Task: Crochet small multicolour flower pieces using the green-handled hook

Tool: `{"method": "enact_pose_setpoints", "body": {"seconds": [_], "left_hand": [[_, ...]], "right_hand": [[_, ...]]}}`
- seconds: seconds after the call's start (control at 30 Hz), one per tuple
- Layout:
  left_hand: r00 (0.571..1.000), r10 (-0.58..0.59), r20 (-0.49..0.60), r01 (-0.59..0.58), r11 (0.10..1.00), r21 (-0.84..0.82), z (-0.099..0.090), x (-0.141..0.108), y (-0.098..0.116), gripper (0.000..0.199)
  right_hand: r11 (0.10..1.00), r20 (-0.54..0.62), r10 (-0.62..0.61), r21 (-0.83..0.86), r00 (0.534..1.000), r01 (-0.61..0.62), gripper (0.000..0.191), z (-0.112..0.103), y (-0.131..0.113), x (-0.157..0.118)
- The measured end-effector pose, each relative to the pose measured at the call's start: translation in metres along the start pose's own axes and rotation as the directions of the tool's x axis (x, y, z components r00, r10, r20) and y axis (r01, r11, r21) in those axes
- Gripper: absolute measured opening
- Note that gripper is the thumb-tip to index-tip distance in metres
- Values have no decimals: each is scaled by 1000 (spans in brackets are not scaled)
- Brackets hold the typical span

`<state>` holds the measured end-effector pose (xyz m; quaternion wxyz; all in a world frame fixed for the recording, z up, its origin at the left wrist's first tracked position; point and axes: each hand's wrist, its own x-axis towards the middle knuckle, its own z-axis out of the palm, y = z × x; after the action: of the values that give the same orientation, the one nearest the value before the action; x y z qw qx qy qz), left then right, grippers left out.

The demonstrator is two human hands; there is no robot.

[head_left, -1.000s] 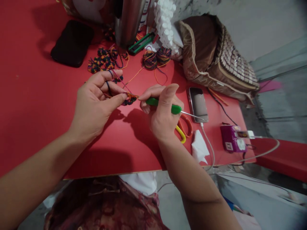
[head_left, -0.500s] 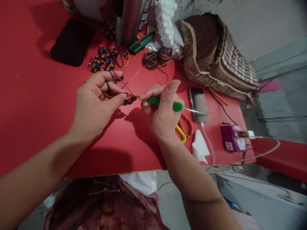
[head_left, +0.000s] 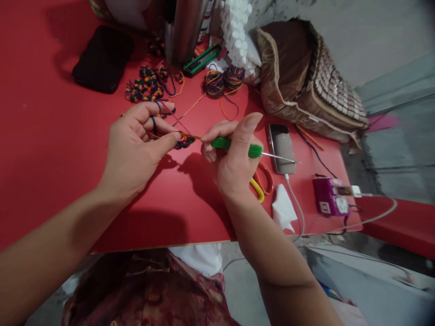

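Observation:
Between thumb and fingers, my left hand (head_left: 141, 140) pinches a small multicoloured crochet piece (head_left: 185, 140), with yarn looped round its raised fingers. My right hand (head_left: 234, 156) is closed on a green-handled crochet hook (head_left: 254, 151); its thin metal shaft points away to the right. The right fingertips also touch the loop at the crochet piece's right end. A strand runs from the work towards the dark multicoloured yarn balls (head_left: 222, 83) behind. Crocheted pieces in the same yarn (head_left: 146, 84) lie beyond my left hand.
On the red table (head_left: 54, 181) lie a black phone-like case (head_left: 103, 59), a green cutter (head_left: 202, 61), a charging phone (head_left: 282, 147), scissors (head_left: 265, 179) and white paper (head_left: 283, 208). A metal flask (head_left: 185, 31), a brown bag (head_left: 288, 68) and a purple power adapter (head_left: 329, 197) stand around.
My right hand has shifted slightly to the right with the crochet hook, drawing out the loop at the end of the crochet piece. My left hand stays nearly still.

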<state>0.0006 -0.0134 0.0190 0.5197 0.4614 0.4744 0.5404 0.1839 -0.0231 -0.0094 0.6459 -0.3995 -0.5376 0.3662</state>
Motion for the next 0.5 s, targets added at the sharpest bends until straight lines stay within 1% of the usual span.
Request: {"method": "enact_pose_setpoints", "body": {"seconds": [0.1,0.17,0.37,0.43,0.5], "left_hand": [[1000,13,3,-13,1000,-26,-1,1,-1,36],[1000,24,-1,-24,999,-43,-1,2,-1,34],[1000,-9,-5,9,999,-39,1,2,0,33],[1000,-12,2,12,999,-40,1,1,0,33],[1000,-19,5,19,999,-40,2,0,1,34]], "right_hand": [[998,35,-18,62,999,15,68,0,-2,0],[998,25,-29,61,999,27,67,1,-1,0],[994,-14,-68,-88,998,66,85,1,6,1],[992,-18,-65,-108,998,62,84,1,6,2],[988,-27,-30,-151,999,25,80,2,4,1]]}}
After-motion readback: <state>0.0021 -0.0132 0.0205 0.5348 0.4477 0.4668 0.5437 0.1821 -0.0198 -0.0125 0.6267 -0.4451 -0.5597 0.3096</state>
